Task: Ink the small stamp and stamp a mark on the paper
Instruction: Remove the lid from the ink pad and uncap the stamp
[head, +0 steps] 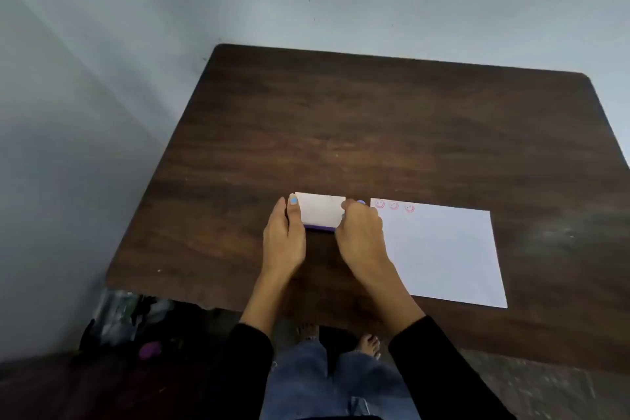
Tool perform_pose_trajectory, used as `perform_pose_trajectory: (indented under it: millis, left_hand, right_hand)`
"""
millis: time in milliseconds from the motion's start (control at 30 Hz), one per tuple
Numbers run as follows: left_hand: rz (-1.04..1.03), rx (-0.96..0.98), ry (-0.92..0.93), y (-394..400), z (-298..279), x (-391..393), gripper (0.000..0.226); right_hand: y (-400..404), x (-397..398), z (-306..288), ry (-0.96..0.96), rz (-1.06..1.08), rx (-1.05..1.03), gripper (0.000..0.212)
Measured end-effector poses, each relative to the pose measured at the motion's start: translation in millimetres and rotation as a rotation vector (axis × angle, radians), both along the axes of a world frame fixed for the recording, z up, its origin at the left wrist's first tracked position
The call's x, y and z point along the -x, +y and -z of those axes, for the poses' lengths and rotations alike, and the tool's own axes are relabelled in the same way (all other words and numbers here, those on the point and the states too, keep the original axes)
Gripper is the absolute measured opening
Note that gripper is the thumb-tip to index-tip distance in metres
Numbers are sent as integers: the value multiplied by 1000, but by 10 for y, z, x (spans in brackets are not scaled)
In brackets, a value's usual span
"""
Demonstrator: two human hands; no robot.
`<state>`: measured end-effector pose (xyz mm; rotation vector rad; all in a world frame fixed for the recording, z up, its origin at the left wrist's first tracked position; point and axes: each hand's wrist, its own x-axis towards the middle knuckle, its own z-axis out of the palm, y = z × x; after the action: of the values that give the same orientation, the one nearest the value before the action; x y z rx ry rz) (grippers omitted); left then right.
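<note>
Left hand (284, 235): laid on the desk against the left edge of the ink pad case (319, 211), fingers held together and extended along that edge; one fingertip with a light blue nail reaches the case's far left corner. Whether it grips the case or merely steadies it cannot be told.

Right hand (360, 232): curled against the right edge of the ink pad case, fingers bent inward and touching its white lid. A small blue-purple object (360, 203), possibly the small stamp, shows just beyond the knuckles; too little of it is visible to identify it or to say whether the hand pinches it.

Ink pad case: a flat rectangular box with a white top and a purple base visible along its near edge, lying between the two hands. The lid appears to be down.

Paper (443, 256): a white sheet just to the right of the ink pad case, its near left part covered by the right wrist. Three red smiley marks (394, 206) run in a row along its far edge, starting at the corner nearest the case.

Desk (375, 119): dark wood grain, carrying the case and the paper near its front edge; beyond the case its surface is bare.

Both forearms emerge from black sleeves (443, 368).
</note>
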<state>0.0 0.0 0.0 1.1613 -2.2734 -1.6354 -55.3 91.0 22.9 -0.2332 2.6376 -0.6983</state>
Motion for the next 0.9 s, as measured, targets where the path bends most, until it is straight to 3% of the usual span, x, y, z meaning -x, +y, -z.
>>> perform_pose_trajectory:
  millis: [533, 733, 900]
  left_hand:
    - [-103, -30, 53, -122, -17, 83, 50]
    - [-237, 77, 105, -531, -96, -35, 51]
    - [-325, 108, 6, -768, -46, -215, 54]
  right_hand:
    - [-180, -16, -48, -6, 56, 30, 45]
    - [-529, 5, -120, 36, -106, 175, 51]
    - [-880, -136, 70, 50, -265, 173, 54]
